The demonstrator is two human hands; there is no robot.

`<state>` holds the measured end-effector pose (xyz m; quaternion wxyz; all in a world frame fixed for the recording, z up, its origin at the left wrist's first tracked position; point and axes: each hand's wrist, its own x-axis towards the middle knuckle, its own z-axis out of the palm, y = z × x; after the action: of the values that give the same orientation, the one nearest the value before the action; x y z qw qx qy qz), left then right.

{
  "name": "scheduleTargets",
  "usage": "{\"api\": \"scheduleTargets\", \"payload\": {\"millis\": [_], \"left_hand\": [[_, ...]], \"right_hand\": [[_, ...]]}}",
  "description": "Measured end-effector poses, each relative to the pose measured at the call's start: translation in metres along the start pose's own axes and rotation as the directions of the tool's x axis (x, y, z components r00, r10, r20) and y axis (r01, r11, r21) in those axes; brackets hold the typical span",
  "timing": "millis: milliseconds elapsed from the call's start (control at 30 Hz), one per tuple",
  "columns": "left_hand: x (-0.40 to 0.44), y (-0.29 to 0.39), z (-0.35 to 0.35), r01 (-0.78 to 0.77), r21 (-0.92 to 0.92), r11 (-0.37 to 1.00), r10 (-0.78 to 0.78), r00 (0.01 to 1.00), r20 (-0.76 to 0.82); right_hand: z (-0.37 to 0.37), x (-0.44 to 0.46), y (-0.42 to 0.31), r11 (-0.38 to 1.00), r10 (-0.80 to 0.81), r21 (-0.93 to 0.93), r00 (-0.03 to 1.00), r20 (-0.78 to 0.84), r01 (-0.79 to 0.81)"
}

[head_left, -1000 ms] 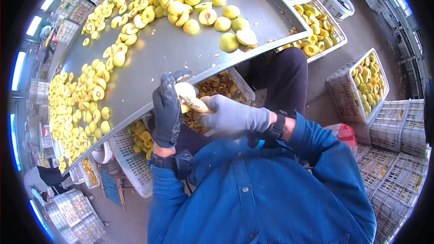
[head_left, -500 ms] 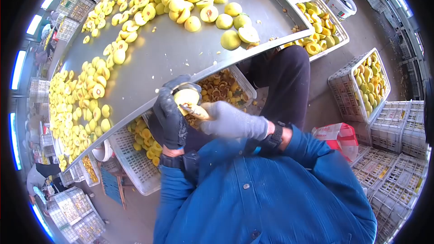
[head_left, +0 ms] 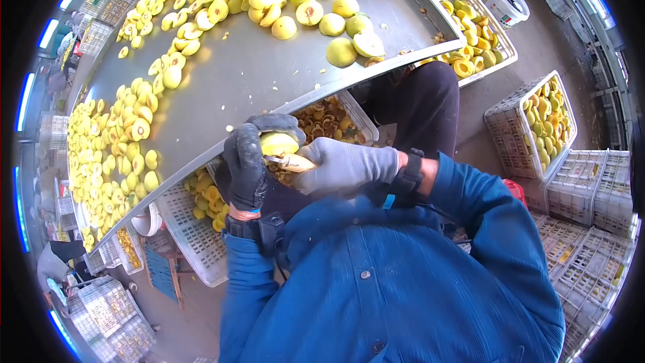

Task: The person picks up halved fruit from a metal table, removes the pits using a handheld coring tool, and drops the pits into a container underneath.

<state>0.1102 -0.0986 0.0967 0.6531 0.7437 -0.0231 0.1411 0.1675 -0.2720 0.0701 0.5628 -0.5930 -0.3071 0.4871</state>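
My left hand (head_left: 248, 165), in a black glove, is closed around a yellow halved fruit (head_left: 278, 143) just off the table's near edge. In a grey glove, my right hand (head_left: 346, 167) grips a small tool (head_left: 294, 162) with a light handle, its dark tip against the underside of the fruit. Below both hands is a crate of brown and yellow scraps (head_left: 327, 119). Many yellow fruit halves (head_left: 134, 117) lie on the metal table (head_left: 248, 70), some showing a reddish centre.
Crates of fruit stand at the right (head_left: 531, 128), beyond the table's corner (head_left: 505, 50) and under its near edge (head_left: 195, 242). A white bucket (head_left: 505, 3) is at the upper right. Stacked crates (head_left: 588, 181) line the right side. My knee (head_left: 437, 91) is beside the table.
The fruit in my left hand has turned, now showing its yellow side upward. Both hands stay close together, with the tool still at the fruit. The view has shifted slightly.
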Motion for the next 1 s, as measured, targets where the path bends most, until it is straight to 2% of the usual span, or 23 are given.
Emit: {"api": "scheduleTargets", "payload": {"millis": [33,67,100,133,167,233,267,333,400,433,500,533,567,633,667,700,733,767,800,833,867,933,1000], "left_hand": [[0.003,0.010,-0.002,0.013,0.053,0.998,-0.018,0.996,0.086],[0.003,0.008,-0.002,0.028,0.019,0.999,-0.028,0.999,0.029],[0.002,0.004,-0.002,0.040,-0.016,0.999,-0.040,0.999,-0.028],[0.002,-0.002,-0.003,0.047,-0.053,0.998,-0.052,0.995,-0.088],[0.001,-0.009,0.000,0.048,-0.309,0.950,-0.094,0.986,-0.136],[-0.001,-0.028,0.010,-0.003,-0.743,0.670,-0.204,0.961,-0.188],[-0.004,-0.039,0.003,0.025,-0.830,0.557,-0.201,0.974,-0.106],[-0.009,-0.038,0.003,0.003,-0.870,0.494,-0.385,0.897,-0.216],[-0.005,-0.022,0.006,-0.015,-0.689,0.724,-0.366,0.838,-0.403],[-0.006,-0.020,0.002,-0.018,-0.634,0.773,-0.342,0.830,-0.441],[-0.011,-0.022,-0.010,-0.028,-0.571,0.821,-0.294,0.837,-0.463],[-0.016,-0.025,-0.020,-0.032,-0.566,0.823,-0.273,0.853,-0.445],[-0.024,-0.024,-0.029,0.071,-0.398,0.915,-0.254,0.867,-0.429],[-0.037,-0.027,-0.041,0.033,-0.282,0.959,-0.211,0.749,-0.629],[-0.049,-0.054,-0.059,0.035,0.060,0.998,0.019,0.687,-0.726],[-0.057,-0.051,-0.080,0.250,0.576,0.778,0.227,0.744,-0.629],[-0.072,-0.074,-0.112,0.151,0.222,0.963,0.069,0.660,-0.748],[-0.084,-0.089,-0.137,0.211,0.442,0.872,0.213,0.649,-0.730],[-0.085,-0.075,-0.142,0.391,0.526,0.756,0.170,0.659,-0.733],[-0.073,-0.068,-0.135,0.353,0.566,0.745,0.220,0.671,-0.708],[-0.060,-0.062,-0.124,0.316,0.604,0.732,0.269,0.681,-0.681],[-0.009,-0.054,-0.079,0.129,0.812,0.568,0.402,0.818,-0.411],[0.041,-0.056,-0.029,-0.083,0.790,0.607,0.314,0.939,-0.142]], "right_hand": [[-0.003,-0.004,-0.014,0.998,0.025,-0.051,1.000,0.012,-0.024],[-0.004,-0.006,-0.021,0.994,0.050,-0.102,0.999,0.020,-0.048],[-0.001,0.000,-0.010,0.947,-0.166,-0.288,0.985,-0.055,0.144],[0.004,0.007,-0.001,0.891,-0.259,-0.415,0.957,-0.128,0.186],[0.010,0.016,0.008,0.816,-0.358,-0.538,0.916,-0.181,0.212],[0.013,0.025,0.025,0.660,-0.512,-0.704,0.843,-0.166,0.262],[0.011,0.028,0.033,0.623,-0.570,-0.718,0.809,-0.143,0.311],[0.003,0.035,0.051,0.537,-0.678,-0.738,0.730,-0.088,0.409],[-0.007,0.043,0.075,0.469,-0.724,-0.817,0.676,-0.137,0.337],[-0.013,0.042,0.077,0.477,-0.423,-0.879,0.876,-0.233,-0.003],[-0.039,0.040,0.125,0.386,-0.125,-0.893,0.946,-0.299,-0.231],[-0.040,0.035,0.124,0.399,-0.085,-0.875,0.940,-0.331,-0.273],[-0.040,0.030,0.123,0.433,-0.104,-0.865,0.940,-0.326,-0.252],[-0.036,0.019,0.114,0.479,-0.107,-0.846,0.941,-0.321,-0.234],[-0.038,0.016,0.119,0.489,-0.099,-0.841,0.943,-0.318,-0.233],[-0.041,0.012,0.120,0.500,-0.094,-0.834,0.943,-0.320,-0.233],[-0.040,0.009,0.112,0.548,-0.065,-0.790,0.928,-0.367,-0.275],[-0.039,0.002,0.099,0.574,-0.116,-0.779,0.917,-0.383,-0.253],[-0.038,-0.004,0.091,0.603,-0.161,-0.765,0.904,-0.396,-0.228],[-0.039,-0.005,0.099,0.596,-0.239,-0.785,0.896,-0.374,-0.169],[-0.039,-0.005,0.106,0.596,-0.204,-0.780,0.903,-0.377,-0.191],[-0.040,-0.006,0.121,0.594,-0.133,-0.771,0.916,-0.377,-0.231],[-0.034,-0.010,0.141,0.609,-0.146,-0.760,0.910,-0.388,-0.227]]}}
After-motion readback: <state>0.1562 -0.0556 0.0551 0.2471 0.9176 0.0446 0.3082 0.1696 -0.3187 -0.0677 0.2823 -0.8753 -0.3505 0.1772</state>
